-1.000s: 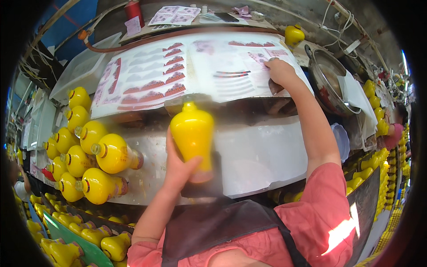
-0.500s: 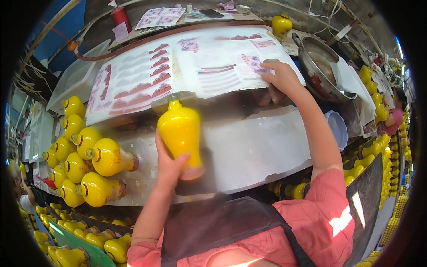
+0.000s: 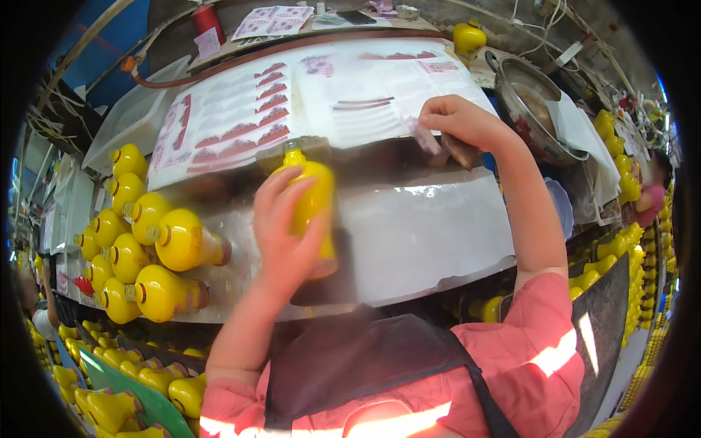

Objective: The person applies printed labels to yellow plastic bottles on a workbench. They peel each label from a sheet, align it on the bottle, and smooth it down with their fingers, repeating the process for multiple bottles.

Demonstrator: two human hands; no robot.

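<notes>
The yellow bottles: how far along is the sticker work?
Done: labelled bottles lie stacked at the left. In hand: the left hand grips one yellow bottle; the right hand holds a peeled sticker. Left: many stickers on the sheets.

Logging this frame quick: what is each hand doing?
Left hand: closed around the yellow bottle.
Right hand: fingers pinching a small sticker.

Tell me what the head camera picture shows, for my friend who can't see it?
A person's left hand grips a yellow bottle over a shiny metal table, while the right hand pinches a small sticker beside the sticker sheets. More yellow bottles lie in a pile on the left.
</notes>
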